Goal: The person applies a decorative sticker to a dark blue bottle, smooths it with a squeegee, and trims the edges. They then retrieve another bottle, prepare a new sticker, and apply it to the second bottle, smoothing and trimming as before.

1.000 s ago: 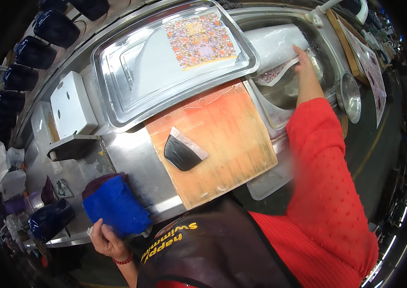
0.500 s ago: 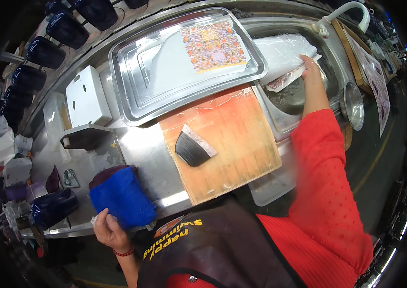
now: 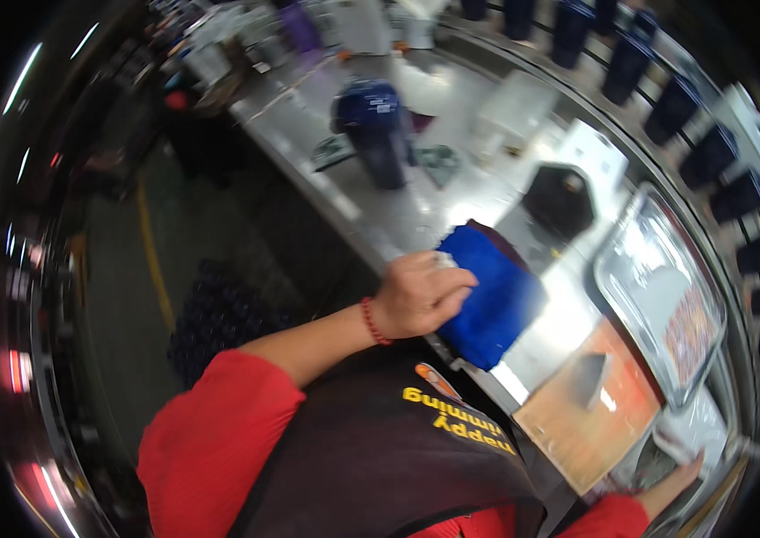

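The left hand (image 3: 416, 296) had its fingers curled closed over the near end of a blue folded cloth (image 3: 487, 296), gripping it at the front edge of the steel counter (image 3: 398, 215). The cloth's long axis ran from that edge up and away toward the counter's back, its far end pointing at a dark angular block (image 3: 564, 199). A red bead bracelet (image 3: 373, 321) circled the wrist.

The right hand (image 3: 671, 480) lay low at the counter's far right end, touching a pale crumpled wrapper (image 3: 685, 439); whether its fingers were open or closed could not be told.

Between the hands sat an orange cutting board (image 3: 590, 417) with a dark wedge-shaped piece (image 3: 588, 377) on it. Behind the board stood a steel tray (image 3: 649, 287) holding a square, multicoloured patterned sheet (image 3: 686, 330). A white box (image 3: 597, 154) stood near the back edge, and a navy cup (image 3: 378, 125) further left.
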The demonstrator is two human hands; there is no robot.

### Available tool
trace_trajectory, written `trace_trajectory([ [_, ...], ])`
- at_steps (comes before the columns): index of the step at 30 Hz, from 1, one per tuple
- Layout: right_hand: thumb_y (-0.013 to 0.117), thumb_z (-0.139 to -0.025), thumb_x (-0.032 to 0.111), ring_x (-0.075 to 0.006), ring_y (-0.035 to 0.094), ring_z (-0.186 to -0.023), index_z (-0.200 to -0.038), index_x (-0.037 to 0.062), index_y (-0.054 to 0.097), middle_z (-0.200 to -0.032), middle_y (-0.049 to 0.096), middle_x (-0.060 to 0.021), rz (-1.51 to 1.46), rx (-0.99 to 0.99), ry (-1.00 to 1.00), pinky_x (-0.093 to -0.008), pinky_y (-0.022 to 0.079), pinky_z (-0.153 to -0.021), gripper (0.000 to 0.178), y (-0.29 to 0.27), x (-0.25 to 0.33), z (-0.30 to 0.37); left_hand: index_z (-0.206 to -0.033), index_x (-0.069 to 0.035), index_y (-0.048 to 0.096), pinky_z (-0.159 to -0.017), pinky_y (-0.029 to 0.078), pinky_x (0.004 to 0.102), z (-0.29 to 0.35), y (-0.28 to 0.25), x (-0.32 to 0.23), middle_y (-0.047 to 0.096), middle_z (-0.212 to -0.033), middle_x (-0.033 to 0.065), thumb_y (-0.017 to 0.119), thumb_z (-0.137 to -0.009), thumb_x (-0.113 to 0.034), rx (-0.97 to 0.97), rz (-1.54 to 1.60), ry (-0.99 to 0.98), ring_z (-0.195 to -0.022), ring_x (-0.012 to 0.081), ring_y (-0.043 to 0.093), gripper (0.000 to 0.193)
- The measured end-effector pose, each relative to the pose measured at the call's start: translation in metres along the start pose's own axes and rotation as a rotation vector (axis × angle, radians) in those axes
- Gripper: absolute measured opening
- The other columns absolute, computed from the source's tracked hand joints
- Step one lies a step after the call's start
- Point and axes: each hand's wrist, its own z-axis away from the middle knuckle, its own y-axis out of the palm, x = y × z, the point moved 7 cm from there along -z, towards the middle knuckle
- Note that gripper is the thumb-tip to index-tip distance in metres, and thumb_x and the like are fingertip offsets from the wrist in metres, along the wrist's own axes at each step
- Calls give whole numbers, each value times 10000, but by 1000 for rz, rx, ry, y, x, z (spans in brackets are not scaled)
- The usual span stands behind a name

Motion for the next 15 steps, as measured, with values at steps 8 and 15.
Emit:
trace_trajectory([
  [8, 497, -1002, 249, -392, 554, -1268, -1465, -67, 465, -1404, 570, -250, 586, 315, -399, -511, 442, -1104, 562, 180, -56, 157, -920, -94, 709, -586, 485, 390, -2, -15, -11, 594, -693, 84, 730, -806, -103, -159, 60, 84, -654, 281, 606, 117],
  [15, 498, -991, 202, -360, 577, -1220, -1469, -51, 470, -1380, 589, -237, 788, 625, -605, -483, 465, -1067, 542, 303, -93, 283, -930, -96, 704, -640, 506, 402, 5, -12, -3, 612, -733, 79, 725, -814, -118, -161, 126, 84, -710, 285, 625, 120],
])
